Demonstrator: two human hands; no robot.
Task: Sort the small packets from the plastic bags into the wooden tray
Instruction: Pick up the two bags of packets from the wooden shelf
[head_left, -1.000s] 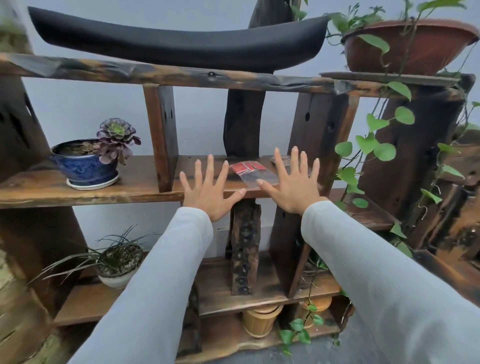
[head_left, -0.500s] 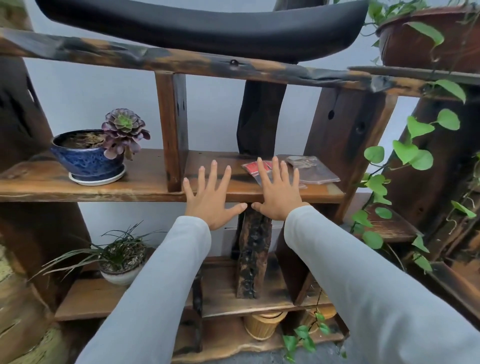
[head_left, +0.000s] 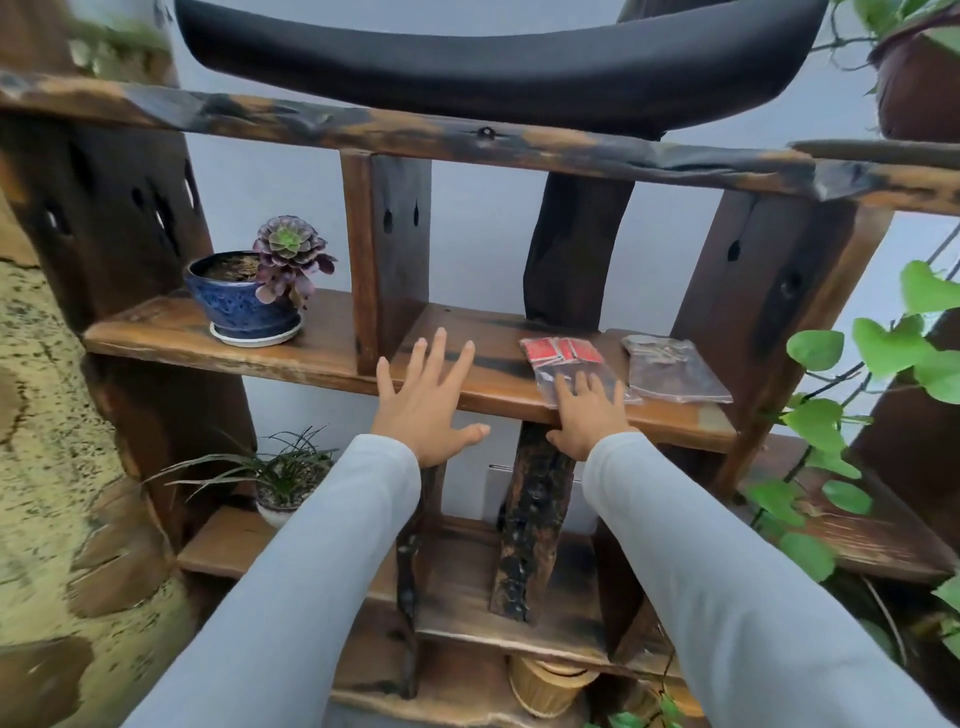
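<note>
Two clear plastic bags lie on the middle wooden shelf (head_left: 332, 356). One bag holds red packets (head_left: 563, 353). To its right, the other bag holds brownish packets (head_left: 670, 369). My right hand (head_left: 587, 413) rests at the shelf's front edge, fingers laid flat on the near end of the red-packet bag and thumb by the edge. My left hand (head_left: 431, 400) hovers over the bare shelf left of the bags, fingers spread and holding nothing. No wooden tray is recognisable in view.
A blue pot with a purple succulent (head_left: 244, 301) stands left of an upright post (head_left: 387, 254). A long black curved object (head_left: 493, 57) sits on the top board. Green vine leaves (head_left: 883, 353) hang at the right. Below are a grass plant (head_left: 283, 478) and a bamboo cup (head_left: 550, 686).
The view has come closer to the shelf. My right hand has lowered onto the near end of the red-packet bag, and my left hand has reached forward over the shelf.
</note>
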